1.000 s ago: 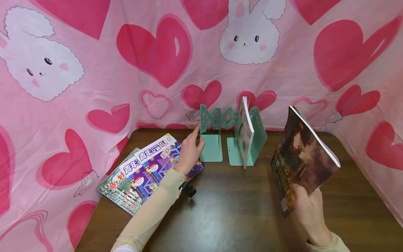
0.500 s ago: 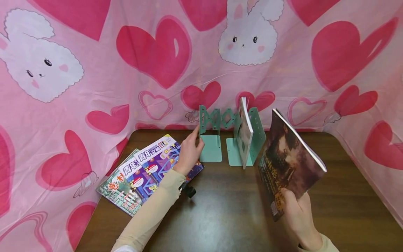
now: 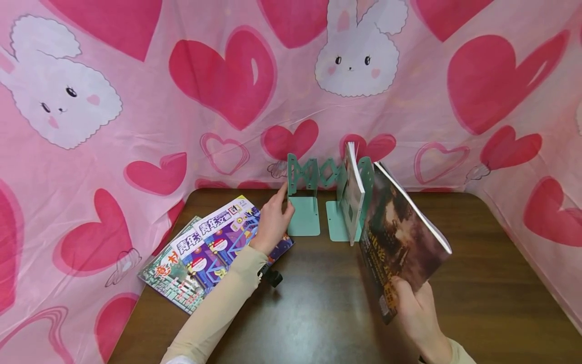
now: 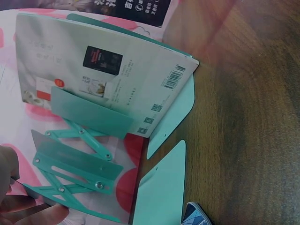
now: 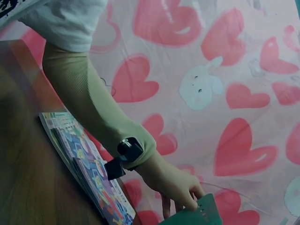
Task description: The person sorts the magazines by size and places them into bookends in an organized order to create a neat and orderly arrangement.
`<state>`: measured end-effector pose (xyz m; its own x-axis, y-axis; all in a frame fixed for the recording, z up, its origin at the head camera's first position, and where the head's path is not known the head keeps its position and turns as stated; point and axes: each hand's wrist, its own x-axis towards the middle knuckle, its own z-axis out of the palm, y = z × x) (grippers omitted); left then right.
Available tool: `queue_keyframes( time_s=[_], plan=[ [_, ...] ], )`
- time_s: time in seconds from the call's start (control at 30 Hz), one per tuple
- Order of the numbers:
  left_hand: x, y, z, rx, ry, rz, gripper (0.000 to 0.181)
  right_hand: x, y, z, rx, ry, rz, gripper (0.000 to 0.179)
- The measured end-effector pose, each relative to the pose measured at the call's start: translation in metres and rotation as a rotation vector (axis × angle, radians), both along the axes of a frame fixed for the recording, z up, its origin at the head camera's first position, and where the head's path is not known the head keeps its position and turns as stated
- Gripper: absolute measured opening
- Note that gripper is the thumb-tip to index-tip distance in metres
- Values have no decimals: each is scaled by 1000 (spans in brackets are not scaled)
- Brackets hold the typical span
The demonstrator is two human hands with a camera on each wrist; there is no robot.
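Right hand [image 3: 416, 311] grips magazine [image 3: 402, 237] near edge of bookend [image 3: 337, 222]

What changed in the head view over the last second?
The right hand moved left, bringing the dark-covered book closer to the green bookend. No new grip or release. Unchanged: left hand on the bookend's left end, upright magazine, overlapping magazines on the table.
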<state>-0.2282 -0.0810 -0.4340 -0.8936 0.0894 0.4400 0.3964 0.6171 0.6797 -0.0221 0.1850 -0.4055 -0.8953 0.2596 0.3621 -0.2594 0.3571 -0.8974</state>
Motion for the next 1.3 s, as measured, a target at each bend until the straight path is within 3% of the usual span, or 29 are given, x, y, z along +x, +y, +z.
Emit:
queue_keyframes(
  time_s=[0.6, 1.03, 1.3],
  plan=[
    [0, 0, -1, -3, 38, -6, 56, -4, -23, 3, -44, 100, 110, 35],
    [0, 1, -1, -6, 40, -5, 57, -16, -37, 5, -42, 108, 163, 41],
    [0, 0, -1, -11, 42, -2, 57, -30, -47, 2, -46, 60, 189, 46]
  ],
)
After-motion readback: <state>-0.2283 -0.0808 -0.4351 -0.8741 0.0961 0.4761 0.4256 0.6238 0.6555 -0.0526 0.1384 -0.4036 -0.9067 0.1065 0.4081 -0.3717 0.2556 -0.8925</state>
